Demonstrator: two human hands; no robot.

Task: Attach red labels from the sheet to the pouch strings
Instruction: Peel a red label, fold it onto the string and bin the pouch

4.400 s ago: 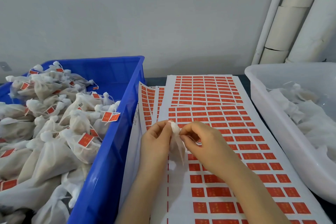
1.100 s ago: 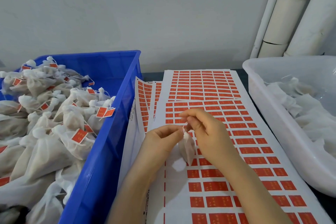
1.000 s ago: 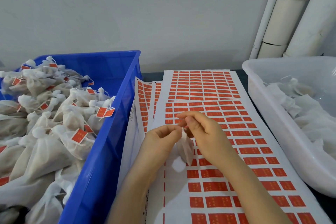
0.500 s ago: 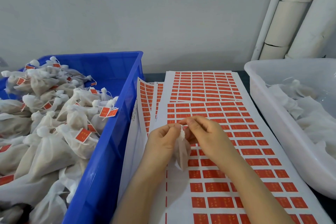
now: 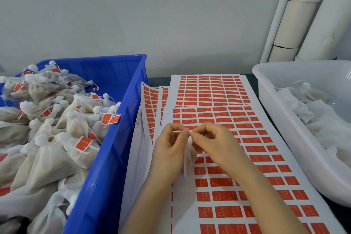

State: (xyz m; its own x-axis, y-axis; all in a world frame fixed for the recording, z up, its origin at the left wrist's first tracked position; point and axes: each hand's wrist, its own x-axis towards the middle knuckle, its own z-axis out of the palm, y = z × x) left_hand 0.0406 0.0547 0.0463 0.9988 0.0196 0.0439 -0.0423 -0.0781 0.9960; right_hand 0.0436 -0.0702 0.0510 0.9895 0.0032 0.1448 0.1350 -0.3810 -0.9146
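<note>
My left hand (image 5: pixel 170 150) and right hand (image 5: pixel 214 143) meet fingertip to fingertip over the near label sheet (image 5: pixel 252 159). Both pinch the gathered neck of one small white pouch (image 5: pixel 189 163). The pouch hangs down between my palms, in front of the sheet's rows of red labels (image 5: pixel 226 195). I cannot tell whether a label or the string is caught in the pinch, because my fingers hide it. More sheets (image 5: pixel 209 91) lie overlapped on the far side, on the dark counter (image 5: pixel 159 79). To the left, just beside the sheets, the blue bin (image 5: pixel 106 157) is heaped with tagged pouches (image 5: pixel 57 138), each with a red tag. To the right, the white tub (image 5: pixel 281 119) holds plain pouches (image 5: pixel 322 127).
</note>
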